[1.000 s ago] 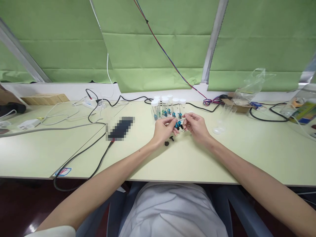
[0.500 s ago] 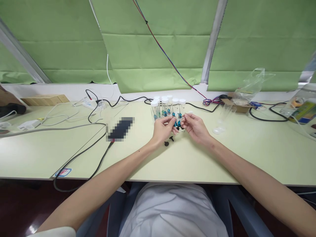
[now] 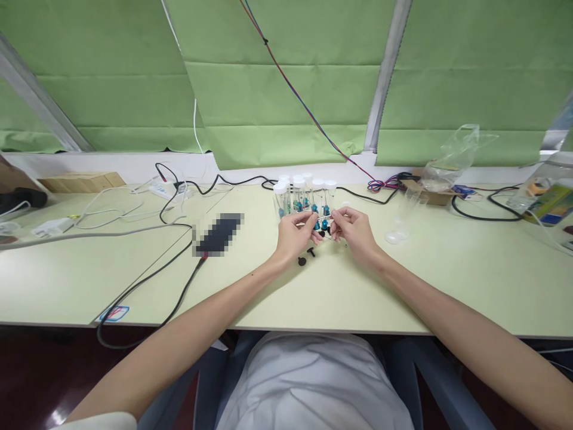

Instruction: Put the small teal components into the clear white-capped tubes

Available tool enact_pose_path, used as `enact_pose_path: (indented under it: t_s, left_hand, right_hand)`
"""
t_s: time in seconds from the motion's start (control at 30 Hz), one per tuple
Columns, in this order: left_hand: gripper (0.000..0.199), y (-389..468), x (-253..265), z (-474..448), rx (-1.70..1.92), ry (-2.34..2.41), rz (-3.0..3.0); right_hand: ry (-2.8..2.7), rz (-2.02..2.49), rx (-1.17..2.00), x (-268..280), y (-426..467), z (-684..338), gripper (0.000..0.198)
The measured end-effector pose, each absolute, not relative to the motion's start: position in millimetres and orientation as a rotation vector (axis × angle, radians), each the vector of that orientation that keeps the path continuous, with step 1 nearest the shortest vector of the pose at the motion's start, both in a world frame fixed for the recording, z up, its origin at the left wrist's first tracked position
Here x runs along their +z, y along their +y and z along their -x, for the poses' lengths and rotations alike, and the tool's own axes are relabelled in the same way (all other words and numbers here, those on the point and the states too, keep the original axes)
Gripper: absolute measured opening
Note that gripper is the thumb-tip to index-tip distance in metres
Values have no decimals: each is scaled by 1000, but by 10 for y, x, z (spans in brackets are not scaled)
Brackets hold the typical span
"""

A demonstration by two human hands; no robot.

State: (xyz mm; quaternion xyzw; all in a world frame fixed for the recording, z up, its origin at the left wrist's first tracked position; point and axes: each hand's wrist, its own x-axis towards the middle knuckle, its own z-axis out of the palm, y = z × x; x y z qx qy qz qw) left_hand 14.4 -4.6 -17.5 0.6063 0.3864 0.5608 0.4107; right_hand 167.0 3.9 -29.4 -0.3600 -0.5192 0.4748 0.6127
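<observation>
My left hand (image 3: 293,237) is closed in a pinch on one end of a thin, pale, wire-like piece (image 3: 323,217). The same piece runs across to my right hand (image 3: 357,233), whose thumb and forefinger are pinched at its other end. What it is exactly is too small to tell. Just behind my fingers stand several clear tubes with white caps (image 3: 330,184), holding blue-green parts and thin wires. Small teal pieces (image 3: 324,226) show between the hands. Two black round-headed pieces (image 3: 302,261) lie on the table in front of my left hand.
A phone-like dark object, pixelated (image 3: 219,234), lies left with a black cable (image 3: 179,301) attached. Clear empty-looking tubes (image 3: 405,209) and round clear pieces (image 3: 394,237) sit to the right. Behind them is a cardboard box (image 3: 436,196) with a plastic bag (image 3: 456,155). Cables run along the wall.
My right hand has shifted slightly left and closer to my left hand, so less of the thin piece shows between them. My left hand has barely moved.
</observation>
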Motion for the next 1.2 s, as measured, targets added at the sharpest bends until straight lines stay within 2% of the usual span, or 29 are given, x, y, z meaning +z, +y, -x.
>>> enact_pose_path:
  t_s: [0.23,0.57,0.7,0.9,1.1,1.2]
  left_hand:
    - [22,-52,-162,-155,1413,1000,-1528]
    - [23,-73,-159,-152,1372,963,-1522]
    - [20,-62,-156,-163,1352,944,-1376]
    - [16,-37,-162,-166,1315,917,-1204]
    - [22,-32,-181,-159,1323,904,-1239]
    - [26,-46,-174,-160,1322,916,-1299]
  right_hand:
    - [-1109,780,1238,-258,11,-1665,42]
    - [-776,572,1593,-172,5,-1649,13]
    - [-729,514,1647,-163,7,-1651,14]
    - [-802,481,1638,-183,8,-1656,5]
    - [-1050,531,1455,-221,-11,-1659,31]
    - [-1140,601,1277,-235,-8,-1657,38]
